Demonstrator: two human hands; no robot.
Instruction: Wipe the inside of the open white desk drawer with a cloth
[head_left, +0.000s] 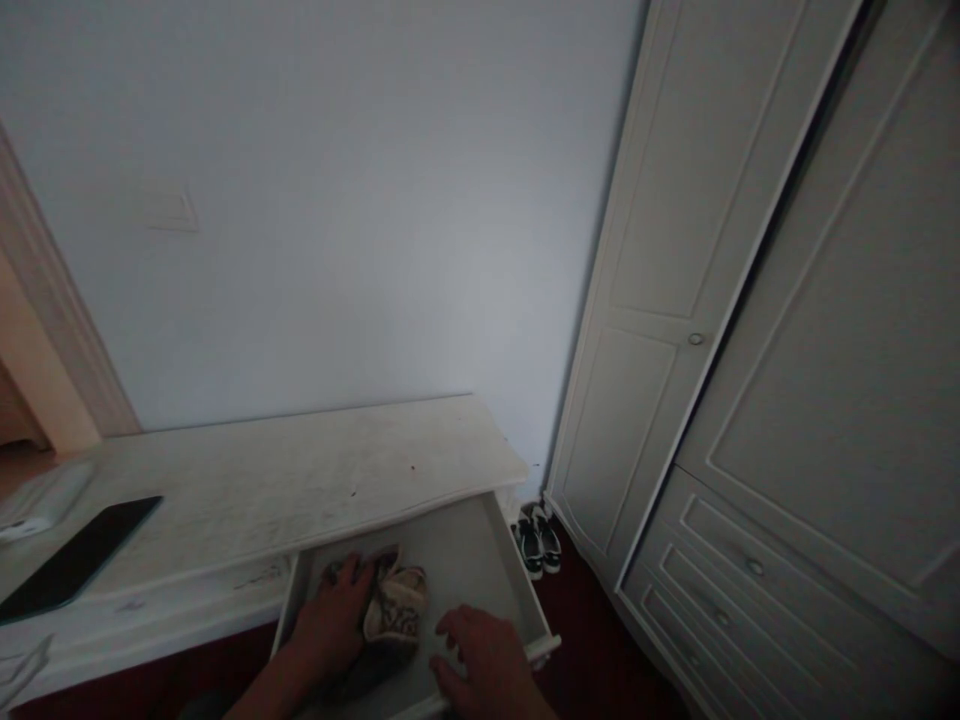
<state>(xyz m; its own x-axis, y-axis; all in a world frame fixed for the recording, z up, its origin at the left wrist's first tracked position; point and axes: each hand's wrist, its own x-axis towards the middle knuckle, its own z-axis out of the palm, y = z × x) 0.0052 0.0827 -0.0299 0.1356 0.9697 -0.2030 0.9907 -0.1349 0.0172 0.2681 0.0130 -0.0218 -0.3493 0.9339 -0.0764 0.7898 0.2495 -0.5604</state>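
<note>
A white drawer (469,545) stands pulled out of the low cabinet, and both of my hands are inside or over it. My left hand (337,615) lies on the left side of a crumpled fabric bundle (397,608), beige with a dark pattern, its fingers curled over darker cloth there. The bundle rests in the left half of the drawer; its exact kind is unclear in the dim light. To its right, my right hand (484,655) hovers near the drawer's front with fingers apart and nothing in them.
The white cabinet top (300,465) runs along the wall, with a dark flat panel (82,555) and a white packet (45,500) at the left. Black-and-white sneakers (540,540) sit on the dark red floor beside the drawer. A tall wardrobe (652,380) bounds the right.
</note>
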